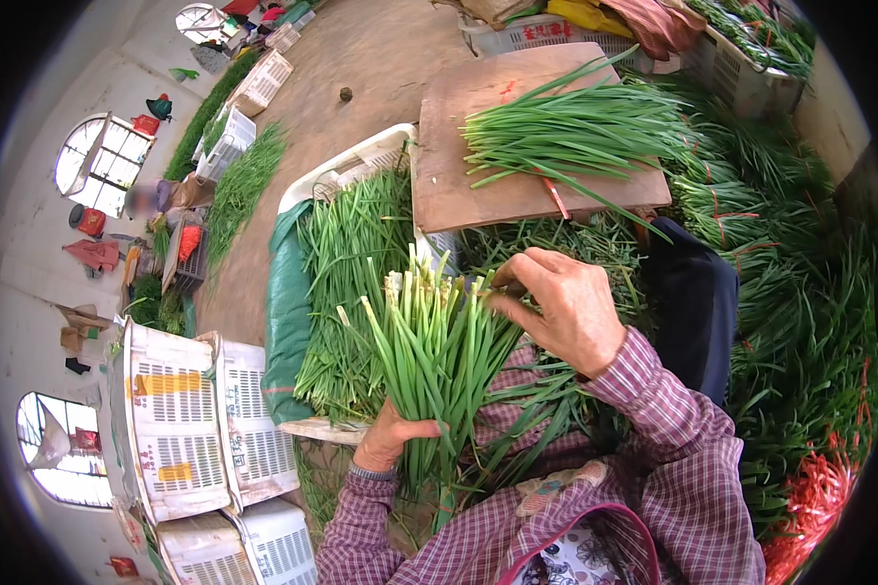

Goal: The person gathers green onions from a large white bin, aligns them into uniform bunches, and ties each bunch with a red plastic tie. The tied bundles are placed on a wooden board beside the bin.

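My left hand (402, 436) grips a bunch of green garlic chives (439, 351) around its lower part, with the pale cut ends pointing up and away from me. At the right side of those ends is my right hand (563, 307), its thumb and forefinger brought together at a stem; whether they pinch it is hard to tell. Beyond my hands, a pile of chives (571, 131) lies on a wooden board (468, 190), with a red tie (554, 196) at its near edge. More chives (351, 292) fill a white crate (329, 431) to the left.
Tied chive bundles (724, 197) cover the floor on the right, near red plastic ties (812, 504). White plastic crates (175, 431) are stacked at the lower left. Loose trimmings (556, 248) lie below the board. Another person (183, 194) is at the far left beside more crates.
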`<state>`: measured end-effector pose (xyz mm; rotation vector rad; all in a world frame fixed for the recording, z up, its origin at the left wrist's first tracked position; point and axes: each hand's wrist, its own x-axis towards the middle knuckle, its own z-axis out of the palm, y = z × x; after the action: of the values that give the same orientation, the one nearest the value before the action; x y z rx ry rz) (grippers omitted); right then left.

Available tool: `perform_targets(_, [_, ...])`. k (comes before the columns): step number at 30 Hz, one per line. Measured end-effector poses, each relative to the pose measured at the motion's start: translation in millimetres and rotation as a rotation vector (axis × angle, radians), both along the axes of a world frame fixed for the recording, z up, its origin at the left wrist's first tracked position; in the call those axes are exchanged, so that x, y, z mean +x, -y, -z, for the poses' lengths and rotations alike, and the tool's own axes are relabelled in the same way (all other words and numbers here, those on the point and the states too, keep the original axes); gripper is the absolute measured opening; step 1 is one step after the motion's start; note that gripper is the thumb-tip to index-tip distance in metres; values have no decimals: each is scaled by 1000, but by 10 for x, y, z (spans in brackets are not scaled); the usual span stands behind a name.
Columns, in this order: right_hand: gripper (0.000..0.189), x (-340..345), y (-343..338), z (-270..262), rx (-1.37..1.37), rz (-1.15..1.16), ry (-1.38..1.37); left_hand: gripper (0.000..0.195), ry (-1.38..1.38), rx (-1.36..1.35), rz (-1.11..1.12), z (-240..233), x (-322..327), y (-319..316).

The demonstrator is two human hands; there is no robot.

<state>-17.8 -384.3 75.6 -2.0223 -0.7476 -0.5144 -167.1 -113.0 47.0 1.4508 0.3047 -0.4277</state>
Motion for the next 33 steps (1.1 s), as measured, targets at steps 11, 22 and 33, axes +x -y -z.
perform_targets(11, [29, 196, 444, 87, -48, -157, -175, 54, 9, 83, -32, 108, -81, -103])
perform_targets(22, [22, 84, 270, 237, -6, -351, -413, 51, 44, -1, -50, 282, -125, -206])
perform_targets(33, [34, 0, 182, 145, 310, -370, -559, 45, -6, -54, -32, 189, -105, -159])
